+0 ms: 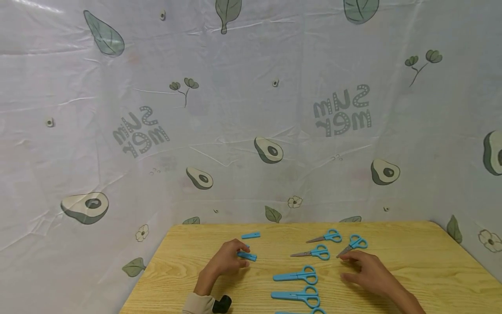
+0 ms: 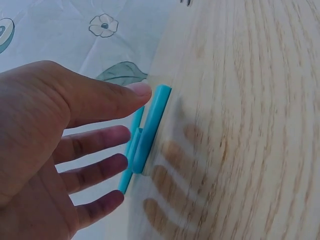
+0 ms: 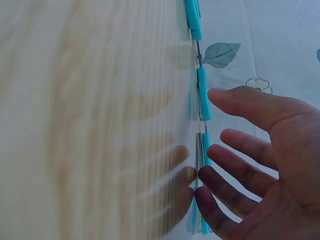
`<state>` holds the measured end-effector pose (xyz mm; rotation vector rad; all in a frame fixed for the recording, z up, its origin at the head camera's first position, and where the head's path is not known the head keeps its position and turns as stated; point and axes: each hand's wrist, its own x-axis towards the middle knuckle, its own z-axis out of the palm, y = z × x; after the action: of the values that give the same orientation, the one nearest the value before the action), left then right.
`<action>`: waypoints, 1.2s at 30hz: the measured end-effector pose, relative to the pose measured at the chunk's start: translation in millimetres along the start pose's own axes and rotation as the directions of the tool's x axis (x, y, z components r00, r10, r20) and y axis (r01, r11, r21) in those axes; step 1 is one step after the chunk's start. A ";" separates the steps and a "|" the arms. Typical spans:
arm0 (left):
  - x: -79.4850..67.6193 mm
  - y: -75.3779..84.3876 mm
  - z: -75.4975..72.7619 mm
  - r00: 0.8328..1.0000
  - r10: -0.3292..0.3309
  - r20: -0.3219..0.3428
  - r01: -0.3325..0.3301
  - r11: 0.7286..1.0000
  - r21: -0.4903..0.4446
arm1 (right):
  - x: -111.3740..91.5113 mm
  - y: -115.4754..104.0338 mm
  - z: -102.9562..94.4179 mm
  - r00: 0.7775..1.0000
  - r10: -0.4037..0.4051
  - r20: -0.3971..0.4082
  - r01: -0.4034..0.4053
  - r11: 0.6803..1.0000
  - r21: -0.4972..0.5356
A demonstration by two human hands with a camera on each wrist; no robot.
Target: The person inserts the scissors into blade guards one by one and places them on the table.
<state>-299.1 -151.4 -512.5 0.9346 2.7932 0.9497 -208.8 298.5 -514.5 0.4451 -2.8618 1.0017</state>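
My left hand (image 1: 227, 258) hovers at a light-blue scissor cap (image 1: 249, 257), thumb and fingers spread and relaxed. In the left wrist view that cap (image 2: 156, 125) lies on the wood beyond the fingertips, and another blue piece shows behind it. Farther back is a second loose cap (image 1: 251, 235). My right hand (image 1: 368, 271) is held low over the table with relaxed fingers, close to the blade tip of blue-handled scissors (image 1: 357, 242); whether they touch I cannot tell. Two more bare-bladed scissors lie left of these, one nearer (image 1: 319, 252) and one farther (image 1: 333, 236).
Between the hands, toward the front, lie capped scissors in a column: a far pair (image 1: 292, 276), a middle pair (image 1: 290, 295) and one cut off by the frame's lower edge (image 1: 318, 311). A printed plastic sheet (image 1: 235, 122) hangs behind the wooden table (image 1: 423, 248).
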 end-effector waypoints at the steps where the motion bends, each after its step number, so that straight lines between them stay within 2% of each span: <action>1: 0.3 -0.6 -0.1 1.000 0.003 0.002 -0.003 1.000 0.003 | 2.0 -1.0 0.8 1.000 0.000 0.004 0.000 1.000 0.000; 7: 3.6 -4.3 -0.6 1.000 0.029 0.005 -0.029 0.999 0.038 | 17.4 -5.8 5.6 1.000 0.028 -0.005 -0.028 0.999 -0.016; 13: 5.3 -6.3 -0.2 0.999 0.034 0.016 -0.034 0.999 0.030 | 30.0 -10.2 9.0 0.998 0.058 -0.008 -0.058 0.998 0.023; 23: 8.7 -7.5 0.8 0.999 0.035 0.022 -0.036 0.998 0.045 | 46.3 -11.7 14.7 1.000 0.020 0.013 -0.020 0.999 0.029; 32: 13.7 -8.9 2.9 0.998 0.063 0.018 -0.063 0.997 0.048 | 62.0 -12.6 13.4 0.999 0.025 0.049 -0.026 0.999 0.021; 36: 13.7 -9.2 5.9 0.999 0.033 0.026 -0.035 0.998 0.059 | 69.2 -10.6 16.2 0.997 0.021 0.074 -0.022 1.000 0.012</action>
<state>-313.8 -146.4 -520.6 0.9971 2.8080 0.8570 -271.3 263.6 -509.3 0.4630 -2.9324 1.0291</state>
